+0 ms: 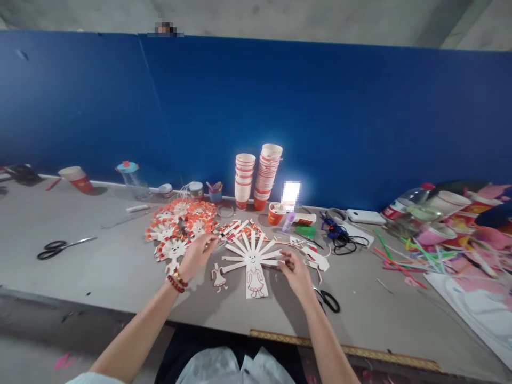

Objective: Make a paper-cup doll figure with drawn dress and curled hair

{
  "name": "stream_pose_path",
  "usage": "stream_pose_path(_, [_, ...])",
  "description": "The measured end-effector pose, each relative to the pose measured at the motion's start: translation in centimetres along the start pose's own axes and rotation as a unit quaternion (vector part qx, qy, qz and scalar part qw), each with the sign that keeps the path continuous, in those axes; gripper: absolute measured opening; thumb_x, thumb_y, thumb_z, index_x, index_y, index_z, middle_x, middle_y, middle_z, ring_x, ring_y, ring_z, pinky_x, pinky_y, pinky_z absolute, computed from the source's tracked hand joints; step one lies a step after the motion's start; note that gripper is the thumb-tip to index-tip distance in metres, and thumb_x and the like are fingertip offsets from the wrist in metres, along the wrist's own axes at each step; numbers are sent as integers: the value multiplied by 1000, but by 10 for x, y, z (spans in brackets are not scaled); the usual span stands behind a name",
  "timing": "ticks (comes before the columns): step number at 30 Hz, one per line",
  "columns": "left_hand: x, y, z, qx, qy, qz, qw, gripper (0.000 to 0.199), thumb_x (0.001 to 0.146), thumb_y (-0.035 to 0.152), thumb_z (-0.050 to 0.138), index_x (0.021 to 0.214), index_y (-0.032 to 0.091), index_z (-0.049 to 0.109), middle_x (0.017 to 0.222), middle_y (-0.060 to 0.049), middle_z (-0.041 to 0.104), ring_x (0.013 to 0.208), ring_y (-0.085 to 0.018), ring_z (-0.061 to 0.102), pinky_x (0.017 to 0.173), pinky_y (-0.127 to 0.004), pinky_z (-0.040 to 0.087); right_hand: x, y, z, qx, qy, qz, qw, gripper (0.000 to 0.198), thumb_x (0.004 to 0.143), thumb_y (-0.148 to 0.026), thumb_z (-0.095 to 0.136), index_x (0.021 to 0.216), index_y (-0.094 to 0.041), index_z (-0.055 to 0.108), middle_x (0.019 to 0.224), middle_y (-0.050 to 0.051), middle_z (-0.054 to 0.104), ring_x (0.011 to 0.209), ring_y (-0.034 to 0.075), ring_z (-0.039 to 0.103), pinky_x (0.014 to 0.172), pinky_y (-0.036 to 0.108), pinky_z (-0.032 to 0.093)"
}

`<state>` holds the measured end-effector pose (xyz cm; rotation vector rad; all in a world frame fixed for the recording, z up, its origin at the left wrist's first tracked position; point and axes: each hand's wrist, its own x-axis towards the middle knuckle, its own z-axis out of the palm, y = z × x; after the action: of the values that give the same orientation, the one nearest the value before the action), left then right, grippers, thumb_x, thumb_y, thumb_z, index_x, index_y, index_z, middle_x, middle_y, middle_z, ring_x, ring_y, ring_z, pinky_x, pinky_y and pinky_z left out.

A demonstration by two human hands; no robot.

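Observation:
A white paper cutout [254,274] lies on the table in front of me. It has a smiling face, a drawn dress, and long strips fanned out around the head. My right hand [296,274] has its bent fingers closed at the tips of the right-hand strips. To the upper left of the fan is my left hand [197,257], its fingers pinched together; whatever they hold is too small to make out. A small cut-out doll figure [218,278] lies just left of the cutout. Under and beside my left wrist spreads a pile of orange-and-white paper dolls [182,218].
Stacked paper cups [267,176] stand at the blue partition [192,106]. Scissors [58,248] lie at left, and another pair [330,301] by my right forearm. A purple glue stick [288,221], a black cable [344,240], pipe cleaners [400,266] and a bottle [408,205] are rightward.

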<state>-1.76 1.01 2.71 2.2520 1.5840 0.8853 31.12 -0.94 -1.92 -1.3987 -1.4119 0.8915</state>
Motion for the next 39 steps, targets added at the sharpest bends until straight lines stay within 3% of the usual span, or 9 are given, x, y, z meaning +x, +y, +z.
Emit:
stream_pose_path(5, [-34, -1, -16, -101, 2, -75, 992, 34, 99, 43, 38, 99, 20, 62, 98, -6, 67, 82, -19, 61, 75, -31, 47, -2, -14, -13, 85, -33, -27, 995, 35, 78, -39, 69, 107, -18, 64, 89, 6, 65, 83, 21, 63, 78, 38, 54])
stream_pose_path(8, [-38, 4, -8, -151, 7, -60, 987, 31, 99, 42, 40, 102, 20, 61, 104, -6, 67, 91, -20, 62, 81, -32, 48, -3, -27, -24, 148, -36, -23, 988, 36, 77, -40, 73, 106, -20, 65, 90, 5, 63, 86, 20, 61, 80, 37, 55])
stream_pose_path(12, [-28, 4, 11, -195, 9, -47, 980, 30, 97, 42, 42, 112, 22, 59, 113, -8, 65, 99, -21, 63, 80, -31, 52, 3, -42, -31, 240, -84, 39, 966, 33, 76, -38, 76, 103, -23, 65, 90, 1, 60, 81, 18, 62, 79, 39, 57])
stream_pose_path(15, [-20, -3, 15, -104, 46, -22, 993, 29, 99, 36, 37, 112, 21, 58, 109, -8, 66, 94, -20, 65, 77, -30, 53, 14, -46, -26, 251, -117, 84, 957, 30, 73, -35, 77, 98, -23, 64, 86, -1, 60, 74, 16, 62, 74, 37, 58])
stream_pose_path(20, [-10, -21, 0, 3, 79, -30, 996, 23, 96, 26, 39, 98, 20, 61, 101, -8, 67, 97, -23, 61, 88, -36, 48, 45, -30, -7, 140, -176, 89, 970, 31, 71, -34, 73, 97, -20, 61, 73, -3, 62, 61, 13, 61, 60, 27, 53])
stream_pose_path(24, [-2, -26, -11, 90, 54, -41, 994, 20, 92, 21, 46, 90, 20, 65, 97, -8, 67, 97, -25, 59, 90, -38, 44, 63, -15, 5, 36, -196, 55, 978, 37, 76, -37, 66, 108, -21, 57, 93, 4, 70, 62, 15, 63, 51, 25, 50])
stream_pose_path(29, [0, -17, -6, 181, -18, -36, 983, 13, 88, 26, 58, 83, 19, 68, 95, -9, 68, 97, -28, 59, 86, -39, 43, 53, -9, -2, -110, -86, -30, 990, 35, 80, -40, 60, 111, -25, 60, 121, 7, 65, 82, 21, 68, 55, 28, 53])
stream_pose_path(36, [10, -1, 16, 260, -80, -7, 962, 13, 84, 18, 57, 87, 17, 70, 100, -14, 68, 107, -33, 57, 94, -43, 40, 20, 1, -72, -199, 73, -31, 977, 30, 85, -44, 52, 96, -21, 68, 89, 6, 74, 75, 23, 69, 61, 30, 51])
stream_pose_path(39, [22, 5, 21, 273, -87, 2, 958, 19, 84, 13, 52, 86, 13, 71, 98, -17, 68, 105, -34, 58, 96, -45, 38, 20, -3, -90, -271, 79, -26, 959, 25, 86, -40, 53, 94, -23, 70, 88, 4, 75, 79, 23, 70, 66, 29, 51])
